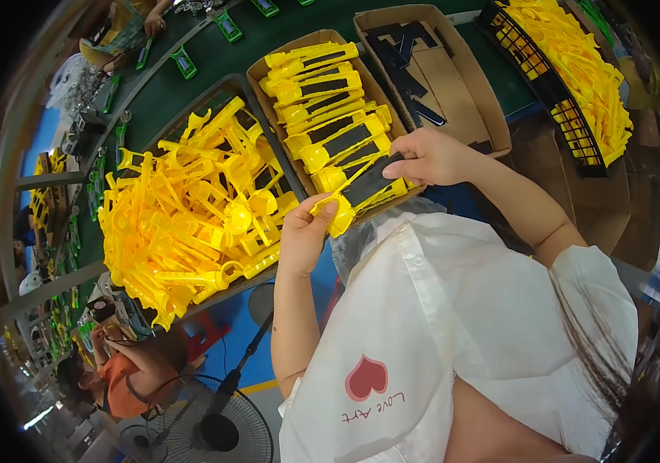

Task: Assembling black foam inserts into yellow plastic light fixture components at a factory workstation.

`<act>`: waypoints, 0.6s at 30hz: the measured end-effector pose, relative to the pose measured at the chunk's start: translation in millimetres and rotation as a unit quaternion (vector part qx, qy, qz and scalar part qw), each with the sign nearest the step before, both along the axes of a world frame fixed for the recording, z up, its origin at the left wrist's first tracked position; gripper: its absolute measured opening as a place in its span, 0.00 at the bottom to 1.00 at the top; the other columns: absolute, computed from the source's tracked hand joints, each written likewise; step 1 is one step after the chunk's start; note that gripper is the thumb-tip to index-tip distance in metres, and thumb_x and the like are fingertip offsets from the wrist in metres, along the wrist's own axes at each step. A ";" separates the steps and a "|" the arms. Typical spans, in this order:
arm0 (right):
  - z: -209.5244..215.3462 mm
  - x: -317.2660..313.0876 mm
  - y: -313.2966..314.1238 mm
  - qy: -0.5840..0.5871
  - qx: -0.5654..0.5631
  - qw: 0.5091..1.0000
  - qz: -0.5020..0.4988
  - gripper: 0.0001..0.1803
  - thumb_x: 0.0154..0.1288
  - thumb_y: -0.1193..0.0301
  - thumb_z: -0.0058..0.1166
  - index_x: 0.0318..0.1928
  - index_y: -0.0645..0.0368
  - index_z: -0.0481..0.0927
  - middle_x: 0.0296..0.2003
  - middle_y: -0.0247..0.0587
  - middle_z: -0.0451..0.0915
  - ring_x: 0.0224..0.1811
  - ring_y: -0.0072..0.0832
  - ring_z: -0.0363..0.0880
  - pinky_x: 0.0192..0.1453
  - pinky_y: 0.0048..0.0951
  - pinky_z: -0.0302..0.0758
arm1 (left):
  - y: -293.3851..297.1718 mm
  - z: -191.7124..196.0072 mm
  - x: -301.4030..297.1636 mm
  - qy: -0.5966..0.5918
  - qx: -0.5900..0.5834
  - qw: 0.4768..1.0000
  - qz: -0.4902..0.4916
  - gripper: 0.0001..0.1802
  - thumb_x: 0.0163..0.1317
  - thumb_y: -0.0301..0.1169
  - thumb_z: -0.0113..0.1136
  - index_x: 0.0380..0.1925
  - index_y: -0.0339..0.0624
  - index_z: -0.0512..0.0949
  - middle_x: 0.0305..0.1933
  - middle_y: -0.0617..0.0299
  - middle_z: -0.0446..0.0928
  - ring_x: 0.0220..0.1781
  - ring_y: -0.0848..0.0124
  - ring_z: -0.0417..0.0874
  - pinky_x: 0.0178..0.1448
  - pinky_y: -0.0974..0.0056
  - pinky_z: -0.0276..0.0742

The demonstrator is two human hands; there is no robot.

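Observation:
My left hand (305,231) is closed on the cupped end of a yellow plastic part (341,220), thumb on top. At its other end, my right hand (434,158) pinches a flat black strip (370,184), which lies along the yellow part. Whether the strip is fully seated in it, I cannot tell. Right beyond my hands stands a cardboard box (262,83) with a row of similar yellow parts (334,108), black strips set in them. A second cardboard box (465,96) to its right holds loose black strips (401,48).
At left, a dark crate (287,174) is heaped with loose yellow parts (183,208). More yellow parts fill a black basket (569,123) at far right. Green devices (184,63) lie on the green belt (152,100). Lower left are a fan (218,428) and a person in orange (141,386).

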State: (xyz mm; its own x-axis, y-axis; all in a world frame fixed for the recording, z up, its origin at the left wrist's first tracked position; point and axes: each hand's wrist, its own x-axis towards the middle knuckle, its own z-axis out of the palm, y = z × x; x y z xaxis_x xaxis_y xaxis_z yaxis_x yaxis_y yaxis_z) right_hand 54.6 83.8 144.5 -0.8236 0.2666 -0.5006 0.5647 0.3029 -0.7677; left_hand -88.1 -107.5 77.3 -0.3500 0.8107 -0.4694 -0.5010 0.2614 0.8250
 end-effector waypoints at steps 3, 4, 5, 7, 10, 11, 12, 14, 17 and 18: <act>4.5 -2.2 -0.1 -0.022 0.015 1.000 0.016 0.13 0.57 0.63 0.51 0.32 0.62 0.72 0.19 0.37 0.72 0.18 0.20 0.68 0.22 0.19 0.63 | -0.5 -1.0 -0.3 0.024 -0.011 1.000 -0.004 0.11 0.56 0.28 0.54 0.38 0.33 0.74 0.31 0.65 0.75 0.30 0.81 0.72 0.34 0.78 0.68; 4.6 -2.0 -0.4 -0.027 0.025 0.999 0.024 0.13 0.58 0.63 0.50 0.33 0.63 0.73 0.20 0.38 0.74 0.18 0.21 0.68 0.22 0.20 0.64 | -0.6 -0.9 0.3 0.025 -0.008 1.000 -0.004 0.11 0.56 0.27 0.54 0.38 0.33 0.74 0.31 0.65 0.76 0.30 0.81 0.72 0.34 0.78 0.68; 3.3 -1.6 -0.8 -0.028 0.024 0.999 0.025 0.13 0.58 0.63 0.50 0.33 0.63 0.73 0.20 0.38 0.74 0.18 0.21 0.68 0.22 0.20 0.64 | -0.8 -0.6 0.8 0.026 -0.005 1.000 -0.005 0.11 0.55 0.27 0.54 0.38 0.33 0.74 0.31 0.65 0.76 0.30 0.81 0.72 0.34 0.78 0.68; 0.4 -0.5 -1.1 -0.041 0.059 0.997 0.014 0.14 0.58 0.63 0.50 0.35 0.64 0.73 0.24 0.42 0.76 0.21 0.24 0.71 0.24 0.22 0.66 | -0.7 0.2 1.4 0.029 -0.010 1.000 -0.003 0.11 0.55 0.27 0.54 0.37 0.32 0.74 0.31 0.64 0.76 0.30 0.81 0.72 0.34 0.78 0.68; 7.1 -5.9 -9.3 -0.079 0.095 0.992 0.027 0.19 0.58 0.59 0.48 0.37 0.65 0.74 0.31 0.47 0.77 0.32 0.32 0.76 0.36 0.28 0.70 | 1.2 -1.3 3.6 0.017 -0.007 1.000 0.005 0.10 0.55 0.26 0.54 0.37 0.32 0.75 0.31 0.63 0.76 0.29 0.80 0.73 0.34 0.77 0.68; 2.3 -6.6 -10.0 -0.080 0.095 0.992 0.025 0.19 0.58 0.59 0.48 0.37 0.65 0.74 0.31 0.47 0.77 0.32 0.32 0.76 0.36 0.28 0.70 | 1.9 -2.7 4.7 0.003 0.000 1.000 0.012 0.10 0.55 0.26 0.54 0.37 0.32 0.75 0.30 0.62 0.76 0.29 0.80 0.73 0.33 0.77 0.68; -8.0 -7.1 -10.7 -0.082 0.128 0.988 0.025 0.20 0.58 0.58 0.48 0.38 0.65 0.74 0.33 0.48 0.76 0.34 0.33 0.76 0.39 0.29 0.70 | 2.7 -5.2 5.0 0.003 0.001 1.000 0.010 0.10 0.55 0.26 0.54 0.37 0.32 0.75 0.30 0.62 0.76 0.29 0.80 0.73 0.33 0.77 0.68; -21.5 -6.8 -10.6 -0.086 0.160 0.983 0.019 0.21 0.58 0.58 0.48 0.38 0.65 0.74 0.35 0.49 0.76 0.37 0.35 0.75 0.42 0.30 0.71 | 6.2 -10.0 5.2 0.013 0.000 1.000 0.026 0.10 0.55 0.25 0.54 0.36 0.32 0.75 0.30 0.62 0.76 0.29 0.79 0.73 0.33 0.77 0.69; -24.8 -8.1 -11.1 -0.102 0.198 0.974 0.043 0.23 0.55 0.56 0.50 0.39 0.66 0.71 0.34 0.49 0.76 0.38 0.36 0.75 0.43 0.31 0.71 | 7.7 -6.4 6.7 0.087 -0.031 0.996 0.016 0.10 0.54 0.24 0.55 0.36 0.32 0.75 0.30 0.62 0.76 0.29 0.78 0.74 0.33 0.76 0.69; -21.3 -7.9 -13.3 -0.116 0.242 0.963 0.022 0.25 0.54 0.55 0.51 0.39 0.66 0.69 0.34 0.50 0.76 0.37 0.36 0.76 0.42 0.30 0.71 | 8.0 -8.1 7.2 0.087 -0.031 0.996 0.016 0.10 0.54 0.24 0.55 0.36 0.32 0.75 0.30 0.62 0.76 0.29 0.78 0.74 0.33 0.76 0.69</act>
State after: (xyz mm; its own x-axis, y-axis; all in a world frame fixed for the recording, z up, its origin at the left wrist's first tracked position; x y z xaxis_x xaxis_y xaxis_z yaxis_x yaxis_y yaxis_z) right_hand 46.7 70.6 123.2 -0.7202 0.4822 -0.4988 0.6825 0.6217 -0.3844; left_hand -80.9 -99.5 69.1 -0.4558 0.7691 -0.4480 -0.3609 0.3004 0.8829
